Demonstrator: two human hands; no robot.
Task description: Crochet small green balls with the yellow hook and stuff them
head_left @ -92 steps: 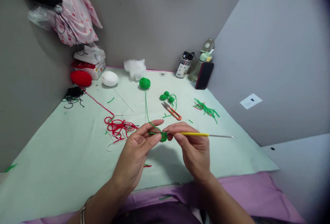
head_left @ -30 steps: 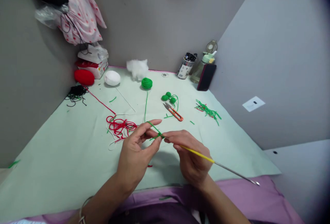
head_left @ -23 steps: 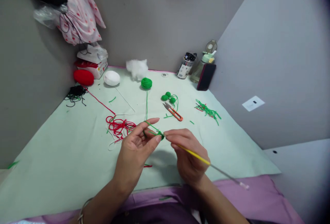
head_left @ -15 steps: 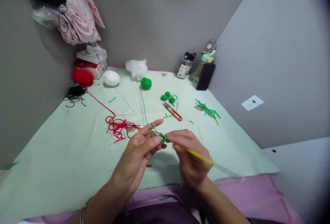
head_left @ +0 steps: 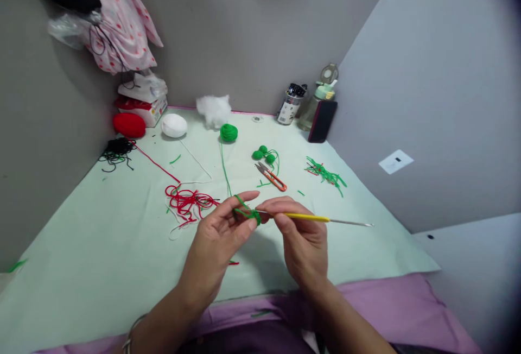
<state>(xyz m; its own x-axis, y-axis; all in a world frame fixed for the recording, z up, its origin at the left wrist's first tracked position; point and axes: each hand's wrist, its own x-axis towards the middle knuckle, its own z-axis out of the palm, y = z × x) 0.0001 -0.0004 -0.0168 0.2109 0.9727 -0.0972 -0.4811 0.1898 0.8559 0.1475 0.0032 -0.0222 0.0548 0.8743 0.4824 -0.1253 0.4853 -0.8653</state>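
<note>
Between thumb and fingers, my left hand (head_left: 222, 234) pinches a small green crochet piece (head_left: 255, 216). Green yarn loops over its raised index finger and runs back to a green yarn ball (head_left: 228, 132). My right hand (head_left: 303, 234) grips a crochet hook (head_left: 307, 216) with a yellow handle and metal ends. One end of the hook meets the green piece; the other points right, free in the air. Exactly how the hook sits in the stitches is too small to tell. Beyond the hands lie orange thread snips (head_left: 271, 176) and several small green balls (head_left: 264, 153).
Tangled red yarn (head_left: 189, 200) lies left of my hands. At the back are a red yarn ball (head_left: 129, 125), a white one (head_left: 174, 125), fluffy stuffing (head_left: 214, 111), a pen holder (head_left: 291, 105), a bottle (head_left: 311, 112) and a phone (head_left: 323, 121). Green yarn scraps (head_left: 325, 174) lie right.
The crochet hook has swung from slanting down toward me to nearly level, pointing right. My right hand has turned with it. The left hand keeps its pinch on the green piece.
</note>
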